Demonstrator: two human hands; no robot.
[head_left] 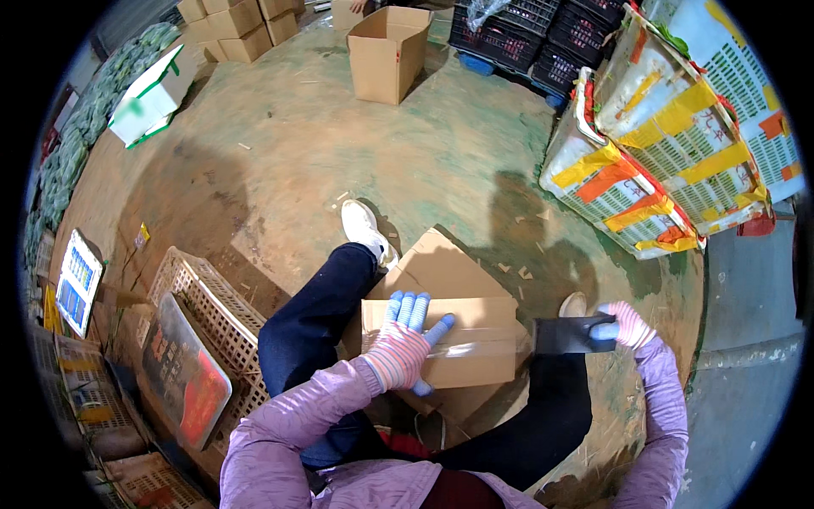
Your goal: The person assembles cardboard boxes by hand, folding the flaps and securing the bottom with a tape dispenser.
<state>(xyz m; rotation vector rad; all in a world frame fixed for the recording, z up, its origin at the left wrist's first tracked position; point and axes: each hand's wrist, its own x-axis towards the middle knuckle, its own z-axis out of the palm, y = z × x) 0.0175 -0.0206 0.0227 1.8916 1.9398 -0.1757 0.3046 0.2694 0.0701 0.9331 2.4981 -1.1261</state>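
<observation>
A cardboard box lies between my legs, with a strip of shiny clear tape across its upper face. My left hand, in a striped glove with blue fingertips, rests flat on the box with its fingers spread. Off the box's right side, my right hand, gloved the same way, is closed on a dark flat rectangular piece. What kind of thing this piece is does not show. Beyond the box, a cardboard flap or sheet lies at an angle.
An open cardboard carton stands far ahead. White crates with yellow and orange tape are stacked at right, black crates behind them. A beige plastic basket sits by my left leg, with a dark panel against it.
</observation>
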